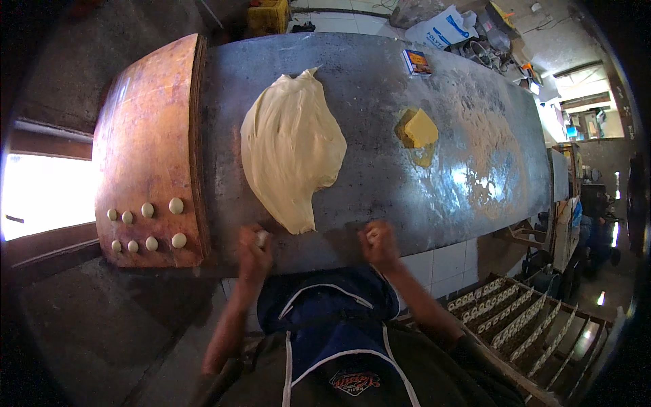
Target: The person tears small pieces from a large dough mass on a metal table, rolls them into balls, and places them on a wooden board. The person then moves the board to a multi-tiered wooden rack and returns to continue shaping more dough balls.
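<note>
A large pale mass of dough (pixel 291 146) lies on the grey metal worktop (pixel 380 81), its near tip pointing toward me. My left hand (pixel 253 249) is closed around a small piece of dough at the table's near edge, just below that tip. My right hand (pixel 378 243) is also closed on a small piece of dough, a little to the right at the same edge. On the wooden board (pixel 146 115) at the left lie several small round dough balls (pixel 176 205) in two rows.
A yellow block of butter (pixel 418 129) sits on the worktop right of the dough, with a smear of flour or grease (pixel 485 169) beyond it. A small box (pixel 416 62) lies at the far edge. Wooden racks with rows of dough pieces (pixel 515 319) stand at lower right.
</note>
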{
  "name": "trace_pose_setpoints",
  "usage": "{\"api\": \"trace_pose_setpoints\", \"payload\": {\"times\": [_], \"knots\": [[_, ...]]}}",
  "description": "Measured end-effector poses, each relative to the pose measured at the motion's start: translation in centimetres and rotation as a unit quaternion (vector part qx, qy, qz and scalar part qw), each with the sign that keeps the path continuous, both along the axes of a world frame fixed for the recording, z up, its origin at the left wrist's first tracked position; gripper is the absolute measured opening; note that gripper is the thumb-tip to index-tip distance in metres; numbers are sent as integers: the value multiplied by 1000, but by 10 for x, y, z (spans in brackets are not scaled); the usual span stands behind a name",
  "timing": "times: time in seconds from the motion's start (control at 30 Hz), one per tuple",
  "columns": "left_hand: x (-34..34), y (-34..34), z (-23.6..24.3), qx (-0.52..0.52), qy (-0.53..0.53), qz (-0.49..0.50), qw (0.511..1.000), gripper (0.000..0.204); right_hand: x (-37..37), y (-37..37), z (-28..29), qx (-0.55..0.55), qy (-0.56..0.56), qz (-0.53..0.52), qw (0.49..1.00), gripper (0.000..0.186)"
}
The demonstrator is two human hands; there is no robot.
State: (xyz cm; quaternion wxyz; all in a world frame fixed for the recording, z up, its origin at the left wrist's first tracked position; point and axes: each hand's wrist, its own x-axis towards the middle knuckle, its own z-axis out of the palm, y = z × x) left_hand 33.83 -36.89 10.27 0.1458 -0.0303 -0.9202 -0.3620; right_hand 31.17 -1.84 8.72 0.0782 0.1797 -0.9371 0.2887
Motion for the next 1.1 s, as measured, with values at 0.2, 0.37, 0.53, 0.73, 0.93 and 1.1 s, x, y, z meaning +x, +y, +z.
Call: {"api": "trace_pose_setpoints", "payload": {"times": [0.2, 0.37, 0.53, 0.73, 0.93, 1.1], "knots": [[-41, 19, -3, -69, 33, 89, 993, 31, -69, -70, 36, -24, 65, -47, 996, 28], [6, -28, -26, -30, 15, -21, 999, 32, -9, -9, 16, -73, 33, 36, 996, 30], [-55, -2, 12, 10, -35, 146, 989, 33, -102, -25, 40, 58, 107, -24, 992, 22], [16, -5, 2, -22, 59, -2, 998, 44, -3, -13, 13, -96, 55, 62, 992, 26], [-10, -19, -21, 12, 63, 54, 997, 46, -87, -41, 37, 20, 98, -43, 994, 29], [-15, -39, 78, -68, -57, -73, 993, 45, -13, 10, 20, -21, 80, 30, 996, 29]]}}
